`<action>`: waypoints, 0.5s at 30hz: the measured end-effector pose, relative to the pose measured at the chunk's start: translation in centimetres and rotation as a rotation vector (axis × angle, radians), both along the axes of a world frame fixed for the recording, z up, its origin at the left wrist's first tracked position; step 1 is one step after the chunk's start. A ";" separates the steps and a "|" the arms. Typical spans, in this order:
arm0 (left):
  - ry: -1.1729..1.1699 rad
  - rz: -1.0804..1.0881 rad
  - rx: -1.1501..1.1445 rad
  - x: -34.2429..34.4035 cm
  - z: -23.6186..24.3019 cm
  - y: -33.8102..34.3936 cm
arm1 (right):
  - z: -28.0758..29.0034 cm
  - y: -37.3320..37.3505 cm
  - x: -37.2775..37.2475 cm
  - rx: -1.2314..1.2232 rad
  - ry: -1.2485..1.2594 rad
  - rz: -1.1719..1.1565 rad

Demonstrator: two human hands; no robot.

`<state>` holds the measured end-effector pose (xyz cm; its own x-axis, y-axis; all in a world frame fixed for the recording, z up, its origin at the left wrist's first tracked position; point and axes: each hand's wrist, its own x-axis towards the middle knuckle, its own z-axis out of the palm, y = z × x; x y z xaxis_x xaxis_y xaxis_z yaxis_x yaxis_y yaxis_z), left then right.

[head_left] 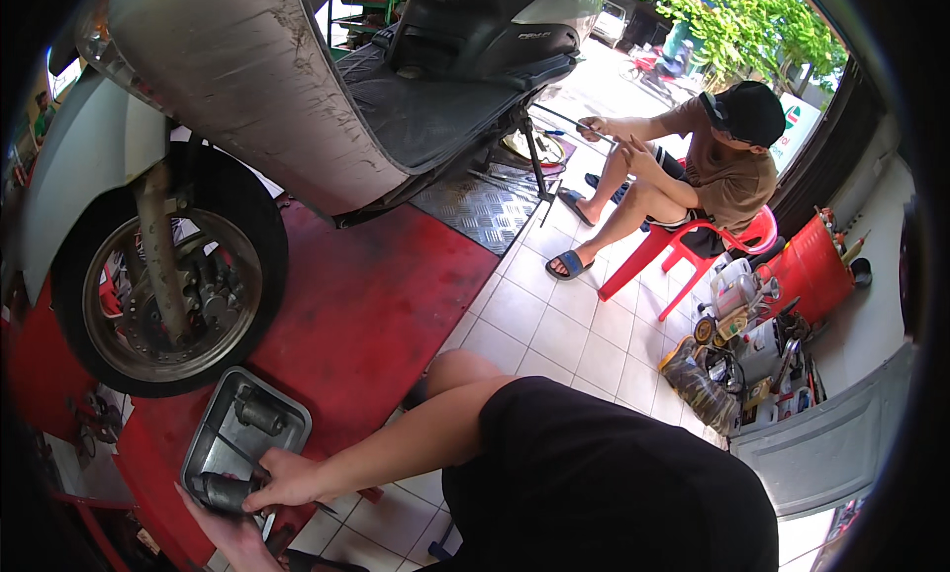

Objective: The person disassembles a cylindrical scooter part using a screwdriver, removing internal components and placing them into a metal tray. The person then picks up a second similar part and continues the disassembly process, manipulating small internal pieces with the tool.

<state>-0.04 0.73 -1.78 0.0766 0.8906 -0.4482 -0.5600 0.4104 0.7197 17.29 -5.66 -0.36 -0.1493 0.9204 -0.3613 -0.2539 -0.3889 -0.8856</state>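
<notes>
A steel tray [297,424] rests on the red lift platform below the scooter's front wheel, with a dark metal cylinder [259,410] in its upper part. At the tray's lower end my right hand [282,478] grips a second dark cylinder [220,489], thumb over its right end. My left hand [228,532] cups that cylinder from the lower left; some of its fingers are hidden. A thin dark rod lies slanting across the tray beside my right fingers.
A scooter [267,87] stands over the red platform [386,285]. To the right, another person [732,176] sits on a red plastic chair [628,260], both hands on a long thin tool. Containers, tools and a red drum [802,275] line the wall beside white floor tiles [524,315].
</notes>
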 end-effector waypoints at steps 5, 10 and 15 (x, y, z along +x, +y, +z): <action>-0.147 -0.089 0.190 -0.1 1.9 -1.5 | 1.4 0.8 0.1 0.255 -0.295 0.020; -0.229 -0.284 0.176 2.1 2.3 -2.9 | 1.2 -0.1 1.3 0.379 -0.373 0.112; -0.119 -0.071 0.035 1.2 1.9 -3.2 | -0.4 0.1 -0.2 0.510 -0.549 0.055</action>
<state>1.17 -2.44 0.11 0.1905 0.8960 -0.4012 -0.6129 0.4278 0.6643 17.09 -5.56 -0.77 -0.1214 0.9900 0.0726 0.2845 0.1048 -0.9529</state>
